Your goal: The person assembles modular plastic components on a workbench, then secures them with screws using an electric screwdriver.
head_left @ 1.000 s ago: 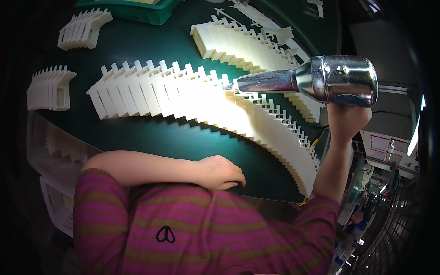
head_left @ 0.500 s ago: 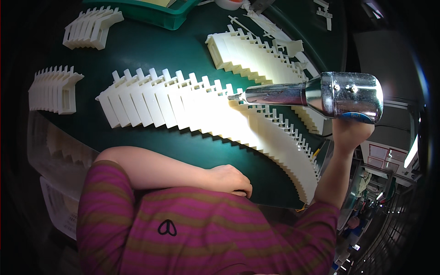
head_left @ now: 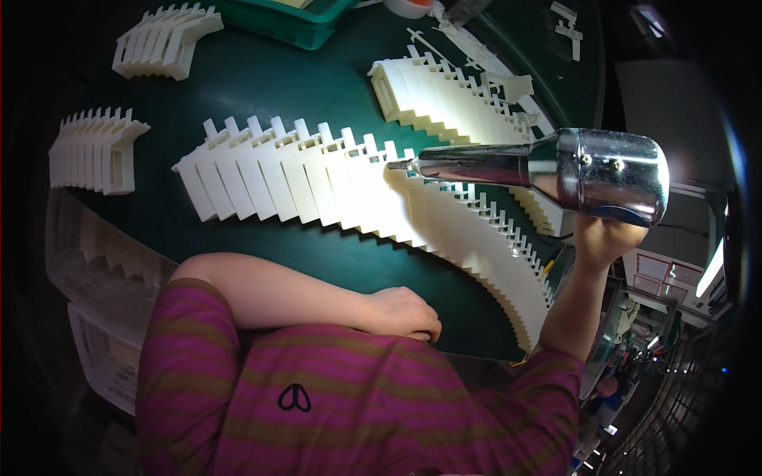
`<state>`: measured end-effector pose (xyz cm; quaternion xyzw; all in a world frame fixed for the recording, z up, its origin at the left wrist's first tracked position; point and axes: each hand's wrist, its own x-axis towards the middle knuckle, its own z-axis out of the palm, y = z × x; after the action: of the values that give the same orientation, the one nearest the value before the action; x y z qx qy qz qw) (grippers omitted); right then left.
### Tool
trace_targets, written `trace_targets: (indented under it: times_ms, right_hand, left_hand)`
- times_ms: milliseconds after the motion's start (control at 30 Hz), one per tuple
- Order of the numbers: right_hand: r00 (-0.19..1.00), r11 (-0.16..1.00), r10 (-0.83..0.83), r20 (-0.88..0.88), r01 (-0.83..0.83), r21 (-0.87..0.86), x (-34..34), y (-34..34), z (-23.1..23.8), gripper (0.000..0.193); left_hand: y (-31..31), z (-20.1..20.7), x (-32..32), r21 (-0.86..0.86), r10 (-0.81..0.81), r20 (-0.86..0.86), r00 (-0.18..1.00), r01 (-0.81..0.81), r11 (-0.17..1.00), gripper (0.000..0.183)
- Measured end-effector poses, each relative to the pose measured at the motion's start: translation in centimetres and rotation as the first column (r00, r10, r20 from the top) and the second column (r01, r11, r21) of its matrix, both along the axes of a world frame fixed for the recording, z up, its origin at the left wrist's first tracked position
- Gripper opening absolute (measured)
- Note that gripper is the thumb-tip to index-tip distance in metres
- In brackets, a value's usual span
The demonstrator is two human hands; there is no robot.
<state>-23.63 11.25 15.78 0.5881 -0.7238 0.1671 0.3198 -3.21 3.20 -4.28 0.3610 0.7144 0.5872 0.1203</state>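
My right hand (head_left: pixel 607 238) is closed round the rear of a chrome hand tool (head_left: pixel 476 161) with a tapered nose and narrow tip. The tool hides most of the fingers. Its tip is at the upper side of a long curved row of overlapping white plastic parts (head_left: pixel 270 178), next to their upright tabs. Whether the tip touches them cannot be told. Bright light falls around the tip. Across the front of my body lies my left forearm, and my left hand (head_left: pixel 403 311) rests at the table's near edge, fingers curled, their undersides hidden.
A second row of white parts (head_left: pixel 425 99) lies behind. Two shorter stacks stand left: an upper stack (head_left: pixel 165 44) and a lower stack (head_left: pixel 95 151). A green tray (head_left: pixel 317 32) sits at the back, white scraps (head_left: pixel 464 47) beside it. Clear plastic bins (head_left: pixel 103 349) stand below the left edge.
The tool's tip has moved slightly left along the curved row, by about one part. My left hand stays in its place at the near edge. The whole view has shifted a little.
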Motion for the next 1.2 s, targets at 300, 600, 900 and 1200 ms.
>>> trace_targets:
  times_ms: [300, 600, 900, 1200]
  right_hand:
    - [0.997, 0.999, -0.025, -0.069, 0.023, -0.04, -0.1, -0.7, -0.3, 0.013]
    - [0.994, 1.0, -0.001, -0.108, -0.001, -0.027, -0.2, -1.7, -0.7, 0.016]
    - [0.97, 0.986, 0.145, 0.196, -0.125, -0.111, -1.7, -0.8, -2.5, 0.064]
    - [0.57, 0.897, 0.44, 0.694, -0.237, -0.374, -1.2, -1.7, -2.6, 0.057]
  left_hand:
    - [-0.1, 0.0, 0.1, 0.003, 0.011, -0.018, 1.0, -0.011, 1.0, 0.016]
    - [-0.2, 0.3, -0.1, -0.022, 0.004, -0.007, 1.0, -0.004, 1.0, 0.015]
    - [-0.2, 0.4, -0.1, -0.047, -0.017, 0.012, 1.0, 0.018, 0.999, 0.017]
    - [-0.1, 0.4, -0.2, -0.063, -0.038, 0.047, 0.998, 0.041, 0.997, 0.017]
